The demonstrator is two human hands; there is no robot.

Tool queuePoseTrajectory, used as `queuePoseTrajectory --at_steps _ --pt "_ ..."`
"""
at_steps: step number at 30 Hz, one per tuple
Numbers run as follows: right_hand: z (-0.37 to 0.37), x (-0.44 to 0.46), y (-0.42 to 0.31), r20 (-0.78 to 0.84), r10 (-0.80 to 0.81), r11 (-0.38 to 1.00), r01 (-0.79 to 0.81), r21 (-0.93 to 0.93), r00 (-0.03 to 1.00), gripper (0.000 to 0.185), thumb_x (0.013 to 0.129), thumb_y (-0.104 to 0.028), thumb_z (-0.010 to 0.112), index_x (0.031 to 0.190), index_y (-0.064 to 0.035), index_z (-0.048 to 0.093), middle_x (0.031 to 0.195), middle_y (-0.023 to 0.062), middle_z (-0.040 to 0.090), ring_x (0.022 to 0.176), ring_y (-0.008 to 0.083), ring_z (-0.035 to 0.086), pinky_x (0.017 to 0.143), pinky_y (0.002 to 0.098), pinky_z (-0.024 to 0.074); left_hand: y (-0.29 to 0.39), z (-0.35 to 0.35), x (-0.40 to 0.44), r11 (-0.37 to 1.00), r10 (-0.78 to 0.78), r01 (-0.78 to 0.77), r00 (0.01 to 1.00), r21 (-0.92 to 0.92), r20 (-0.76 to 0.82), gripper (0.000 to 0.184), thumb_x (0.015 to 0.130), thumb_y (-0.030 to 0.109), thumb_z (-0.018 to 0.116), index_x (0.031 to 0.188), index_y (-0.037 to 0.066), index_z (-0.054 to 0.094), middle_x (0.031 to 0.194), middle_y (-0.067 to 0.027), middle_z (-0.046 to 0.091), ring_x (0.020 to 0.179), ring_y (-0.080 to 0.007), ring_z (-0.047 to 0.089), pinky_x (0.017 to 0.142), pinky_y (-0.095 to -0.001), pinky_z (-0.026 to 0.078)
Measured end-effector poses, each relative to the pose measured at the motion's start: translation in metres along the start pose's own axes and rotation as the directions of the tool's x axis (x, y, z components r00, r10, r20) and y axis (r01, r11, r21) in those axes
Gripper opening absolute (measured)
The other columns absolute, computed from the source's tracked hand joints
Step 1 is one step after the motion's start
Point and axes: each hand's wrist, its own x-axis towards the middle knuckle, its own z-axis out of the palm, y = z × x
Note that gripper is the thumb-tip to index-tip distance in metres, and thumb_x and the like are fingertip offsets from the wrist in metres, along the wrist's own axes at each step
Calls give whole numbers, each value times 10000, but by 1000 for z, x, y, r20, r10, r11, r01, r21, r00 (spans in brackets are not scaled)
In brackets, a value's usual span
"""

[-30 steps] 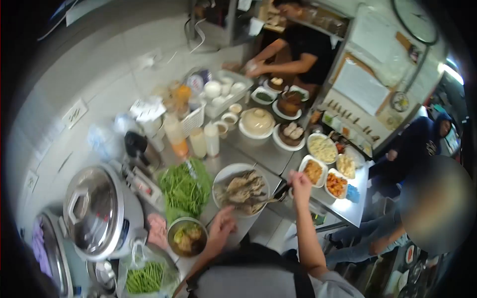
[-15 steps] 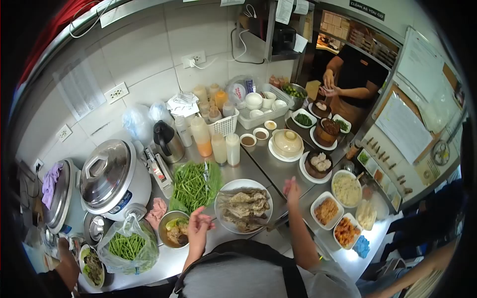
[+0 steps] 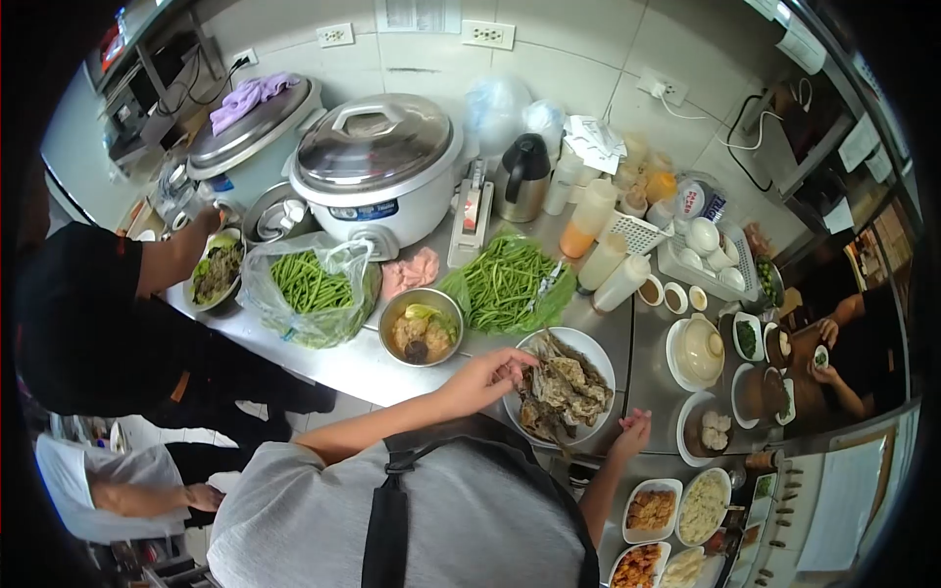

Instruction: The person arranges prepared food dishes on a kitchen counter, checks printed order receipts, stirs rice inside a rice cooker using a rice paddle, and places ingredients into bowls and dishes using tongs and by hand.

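Reaching left hand [image 3: 488, 380] to fish [image 3: 561, 394] on one plate [image 3: 608, 377], with right hand [image 3: 633, 434] beside; cannot tell if fingers clamped or apart. Can count two lidded cookers [image 3: 377, 152], with unreadable labels.

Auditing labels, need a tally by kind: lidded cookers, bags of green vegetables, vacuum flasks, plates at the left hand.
Lidded cookers: 2
Bags of green vegetables: 2
Vacuum flask: 1
Heaped white plate at the left hand: 1
Total: 6

Commercial kitchen with rice cooker [image 3: 377, 176]
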Motion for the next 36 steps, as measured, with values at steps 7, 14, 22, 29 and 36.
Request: queuePoseTrajectory --at_steps 7,14,22,29,36 --pt "6 0 -4 -20 -9 998 8 -63 1000 441 958 -415 487 900 0 625 633 -13 466 582 80 450 547 220 441 -2 1 -1 997 -9 11 1000 81 -24 365 846 -19 528 1198 75 559 858 -17 543 769 -98 532 726 -245 451" --pt "7 5 6 -42 -21 995 17 -96 999 464 961 -425 469 919 9 627 662 14 505 590 92 477 535 228 452 -12 4 -2 990 52 -47 998 130 -34 313 855 39 518 1156 99 577 847 -60 580 740 -171 583 710 -293 479" --pt "-3 3 -2 -52 122 992 -124 -38 991 505 959 -452 452 962 23 622 676 22 526 605 107 510 572 229 487 -28 -72 -1 853 -67 284 891 438 -449 221 881 170 547 1053 75 649 1009 -141 657 889 -298 617 800 -362 474" --pt "14 -4 -27 -145 141 990 -140 20 979 431 963 -393 486 822 -21 650 611 1 529 542 74 489 505 230 438 -111 -234 -64 536 17 642 642 549 -767 619 884 424 563 1340 22 446 1275 -199 535 1170 -335 509 992 -414 376" --pt "15 -9 -14 -138 115 993 -118 -10 984 446 966 -403 471 828 -15 642 598 11 520 519 85 487 498 229 454 -173 -300 -113 51 24 846 530 531 -847 793 790 525 621 1421 133 342 1385 -167 438 1255 -337 429 1005 -457 364"
